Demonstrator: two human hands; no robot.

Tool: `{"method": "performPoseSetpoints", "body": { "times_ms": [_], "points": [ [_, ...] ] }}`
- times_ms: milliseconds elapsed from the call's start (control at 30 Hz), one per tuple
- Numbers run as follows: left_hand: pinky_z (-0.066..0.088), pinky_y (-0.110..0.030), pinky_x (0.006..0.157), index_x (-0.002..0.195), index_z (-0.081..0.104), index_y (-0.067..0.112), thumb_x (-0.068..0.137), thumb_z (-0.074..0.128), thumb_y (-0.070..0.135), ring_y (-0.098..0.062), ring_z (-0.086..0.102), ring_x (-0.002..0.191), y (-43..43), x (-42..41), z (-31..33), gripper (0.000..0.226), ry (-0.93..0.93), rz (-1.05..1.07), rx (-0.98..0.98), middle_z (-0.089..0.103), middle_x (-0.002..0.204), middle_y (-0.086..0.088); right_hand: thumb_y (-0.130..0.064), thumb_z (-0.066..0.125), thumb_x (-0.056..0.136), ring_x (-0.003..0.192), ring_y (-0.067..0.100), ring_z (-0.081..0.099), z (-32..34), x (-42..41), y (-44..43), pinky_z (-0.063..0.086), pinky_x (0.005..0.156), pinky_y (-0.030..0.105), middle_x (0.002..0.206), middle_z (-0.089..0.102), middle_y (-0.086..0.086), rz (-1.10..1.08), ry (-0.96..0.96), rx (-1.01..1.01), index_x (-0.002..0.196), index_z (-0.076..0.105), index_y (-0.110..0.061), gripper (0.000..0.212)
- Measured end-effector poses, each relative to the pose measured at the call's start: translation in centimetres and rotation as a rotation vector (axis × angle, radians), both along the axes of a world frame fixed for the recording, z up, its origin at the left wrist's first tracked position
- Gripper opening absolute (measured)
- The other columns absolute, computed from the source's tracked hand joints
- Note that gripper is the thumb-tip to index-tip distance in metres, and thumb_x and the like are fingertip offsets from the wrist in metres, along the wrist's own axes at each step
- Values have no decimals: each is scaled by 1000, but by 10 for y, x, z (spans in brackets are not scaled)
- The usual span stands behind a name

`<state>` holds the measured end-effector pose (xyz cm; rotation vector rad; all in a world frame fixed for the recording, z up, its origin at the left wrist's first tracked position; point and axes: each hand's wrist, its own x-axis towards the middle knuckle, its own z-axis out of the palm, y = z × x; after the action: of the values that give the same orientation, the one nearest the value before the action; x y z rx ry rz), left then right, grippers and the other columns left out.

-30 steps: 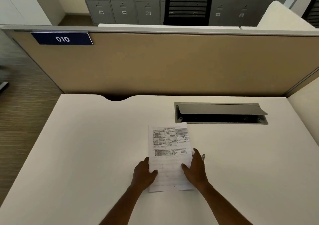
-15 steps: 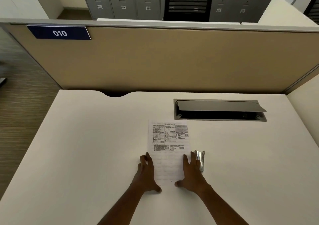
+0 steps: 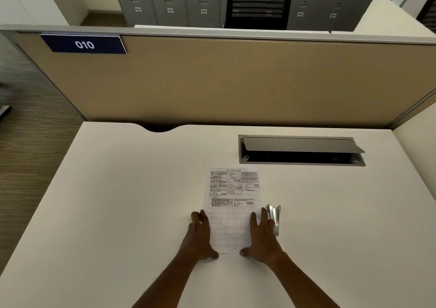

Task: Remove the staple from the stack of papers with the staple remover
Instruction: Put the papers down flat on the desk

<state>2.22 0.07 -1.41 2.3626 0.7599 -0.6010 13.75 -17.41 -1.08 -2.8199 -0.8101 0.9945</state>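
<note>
Fingers straight and spread, holding nothing: the left hand (image 3: 199, 234) and right hand (image 3: 263, 237) press the near edges of the papers (image 3: 232, 213) flat on the desk (image 3: 141, 189). The staple remover (image 3: 274, 218) lies just beside the right fingers. A careless reach could knock it away, and with one palm lifted the sheets could slide.

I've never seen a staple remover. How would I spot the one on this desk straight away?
Start at the white desk with the grey cable hatch at its back. Nearer the person lies a printed stack of papers, a flat hand on each side. The staple remover lies just right of the right hand: small, narrow, and the only shiny metal thing there.
</note>
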Motion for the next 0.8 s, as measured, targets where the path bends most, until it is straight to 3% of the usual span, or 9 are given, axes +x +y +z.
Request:
{"method": "performPoseSetpoints", "body": {
  "times_ms": [200,300,433,567,700,800],
  "points": [
    [46,-35,113,158,-5,-4,58,96,50,-29,45,135,2,0,3,152,-11,17,-30,13,152,-13,-59,82,70,152,43,7,13,7,-3,30,121,49,164,-5,21,32,-47,-9,157,9,-9,124],
    [41,-34,116,158,-9,-5,58,94,57,-29,37,143,6,0,5,157,-15,35,-38,11,155,-15,-51,73,83,148,37,25,25,20,-9,29,121,43,159,25,15,-32,-141,164,150,31,-9,89],
    [45,-39,113,160,-8,2,61,88,65,-29,27,146,11,5,10,152,-60,53,36,10,158,-12,-30,77,86,118,35,55,35,42,-22,50,92,36,130,53,15,-333,-282,332,129,56,-2,55],
    [44,-48,114,163,-2,16,61,85,69,-34,14,152,9,18,12,144,-103,7,93,0,167,-11,-34,77,85,108,36,61,27,50,-35,50,83,36,118,58,17,-568,-209,283,120,57,0,53],
    [39,-51,118,164,5,26,68,77,73,-36,4,155,3,30,11,129,-97,-57,135,-6,171,-7,-36,73,87,101,34,63,11,42,-39,44,76,33,107,62,15,-636,-189,297,109,61,-1,43],
    [35,-53,120,164,10,29,75,74,70,-39,3,156,2,34,9,117,-66,-62,147,-4,172,-8,-33,70,90,100,34,64,5,41,-36,49,81,38,101,66,15,-641,-190,302,102,64,-1,35]
  ]
}}
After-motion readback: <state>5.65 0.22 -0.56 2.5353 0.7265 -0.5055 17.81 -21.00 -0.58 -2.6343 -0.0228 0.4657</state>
